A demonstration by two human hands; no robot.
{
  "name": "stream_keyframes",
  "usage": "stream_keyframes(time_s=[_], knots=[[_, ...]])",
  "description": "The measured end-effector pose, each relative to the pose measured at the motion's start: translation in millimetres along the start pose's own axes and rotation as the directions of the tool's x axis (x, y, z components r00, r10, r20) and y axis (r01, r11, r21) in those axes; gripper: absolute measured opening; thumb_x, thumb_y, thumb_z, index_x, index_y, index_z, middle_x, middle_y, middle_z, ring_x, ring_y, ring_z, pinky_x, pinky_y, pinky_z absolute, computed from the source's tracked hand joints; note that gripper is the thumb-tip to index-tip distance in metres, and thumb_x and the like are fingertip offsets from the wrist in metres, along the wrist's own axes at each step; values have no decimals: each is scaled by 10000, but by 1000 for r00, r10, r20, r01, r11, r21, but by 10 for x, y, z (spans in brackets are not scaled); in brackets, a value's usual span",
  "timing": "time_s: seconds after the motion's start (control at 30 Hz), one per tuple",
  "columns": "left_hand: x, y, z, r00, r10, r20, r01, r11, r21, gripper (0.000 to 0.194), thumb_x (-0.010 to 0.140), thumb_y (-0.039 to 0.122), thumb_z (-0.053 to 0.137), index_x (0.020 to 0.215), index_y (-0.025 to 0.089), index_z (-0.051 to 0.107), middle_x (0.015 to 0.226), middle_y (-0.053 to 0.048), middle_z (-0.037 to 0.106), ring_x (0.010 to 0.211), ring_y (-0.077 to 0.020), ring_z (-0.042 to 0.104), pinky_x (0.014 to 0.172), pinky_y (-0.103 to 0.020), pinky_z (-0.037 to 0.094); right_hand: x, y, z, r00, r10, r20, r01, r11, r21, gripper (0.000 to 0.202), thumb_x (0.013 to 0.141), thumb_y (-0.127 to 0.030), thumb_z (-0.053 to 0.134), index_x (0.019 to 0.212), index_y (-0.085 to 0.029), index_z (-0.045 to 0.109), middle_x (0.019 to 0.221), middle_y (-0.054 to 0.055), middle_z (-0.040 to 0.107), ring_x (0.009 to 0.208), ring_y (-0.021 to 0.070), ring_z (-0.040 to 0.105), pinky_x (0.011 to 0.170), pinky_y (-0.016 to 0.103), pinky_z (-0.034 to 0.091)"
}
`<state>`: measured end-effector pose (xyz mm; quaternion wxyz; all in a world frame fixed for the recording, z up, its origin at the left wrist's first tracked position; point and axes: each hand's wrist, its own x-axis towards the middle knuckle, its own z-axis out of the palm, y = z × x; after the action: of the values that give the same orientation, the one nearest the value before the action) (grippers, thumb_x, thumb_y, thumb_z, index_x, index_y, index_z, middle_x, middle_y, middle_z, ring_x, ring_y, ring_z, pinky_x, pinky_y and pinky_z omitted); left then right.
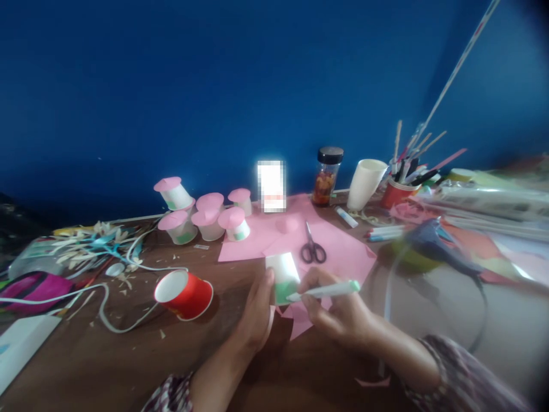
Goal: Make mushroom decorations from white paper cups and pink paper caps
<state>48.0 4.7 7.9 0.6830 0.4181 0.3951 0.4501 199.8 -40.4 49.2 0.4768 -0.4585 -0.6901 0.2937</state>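
Observation:
My left hand (257, 315) holds a small white paper cup (283, 269) whose lower part is coloured green. In my right hand (338, 312) is a marker (330, 290) with a green end, its tip against the green part of the cup. Pink paper (257, 237) lies beyond and under the hands, with cut scraps beside the cup. Black-handled scissors (313, 252) rest on the paper. Several white cups with pink paper discs (208, 217) stand at the back left, some with green patches.
A red paper cup (184, 294) lies tilted at the left near a white cable (107, 323). At the back stand a dark-lidded jar (328, 177), a white cup (364, 183) and a red pen holder (397, 193). A glue gun (446, 246) lies at the right.

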Motion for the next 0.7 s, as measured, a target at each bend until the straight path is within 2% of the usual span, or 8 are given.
stream_keyframes(time_s=[0.1, 0.2, 0.3, 0.47, 0.6, 0.7], knots=[[-5, 43, 19, 999, -28, 25, 28, 999, -17, 373, 885, 476, 458, 749, 154, 587, 693, -15, 565, 655, -154, 515, 637, -275, 433, 2, 44, 4, 999, 33, -24, -33, 999, -5, 93, 745, -100, 498, 755, -187, 532, 650, -2, 569, 560, 120, 498, 500, 231, 398], [-35, 168, 71, 997, -12, -77, 17, 998, 61, 271, 857, 357, 507, 702, 159, 607, 649, -14, 572, 624, -152, 510, 599, -254, 432, 3, 107, 24, 990, 68, -125, -69, 998, -4, 89, 775, -118, 487, 763, -189, 538, 649, -3, 560, 582, 130, 507, 516, 239, 402], [-63, 273, 118, 991, -18, -131, 41, 984, 175, 140, 785, 220, 562, 675, 166, 630, 653, -14, 605, 631, -160, 539, 588, -242, 436, 1, 143, 35, 983, 82, -164, -83, 997, 4, 85, 791, -130, 496, 796, -189, 557, 681, 5, 580, 616, 139, 527, 545, 248, 415], [-58, 296, 145, 988, 9, -155, 37, 956, 291, 118, 717, 93, 590, 632, 174, 606, 601, 14, 586, 593, -148, 521, 566, -225, 423, 8, 116, 21, 993, 96, -75, -91, 994, 64, 73, 768, -128, 502, 756, -187, 544, 639, -6, 554, 569, 127, 500, 511, 239, 404], [-52, 301, 145, 984, 24, -175, 34, 945, 324, 124, 708, 61, 582, 658, 165, 629, 627, 6, 609, 609, -150, 531, 581, -223, 424, 15, 123, 21, 986, 99, -133, -93, 994, 50, 77, 784, -131, 501, 785, -183, 558, 658, 0, 565, 594, 133, 516, 531, 243, 413], [-49, 278, 122, 987, 23, -160, 28, 950, 310, 98, 728, 92, 583, 680, 163, 632, 647, 3, 617, 613, -146, 527, 585, -219, 429, 14, 136, 21, 991, 106, -86, -101, 993, 57, 70, 804, -141, 499, 806, -183, 555, 681, 6, 577, 605, 135, 526, 535, 245, 419]])
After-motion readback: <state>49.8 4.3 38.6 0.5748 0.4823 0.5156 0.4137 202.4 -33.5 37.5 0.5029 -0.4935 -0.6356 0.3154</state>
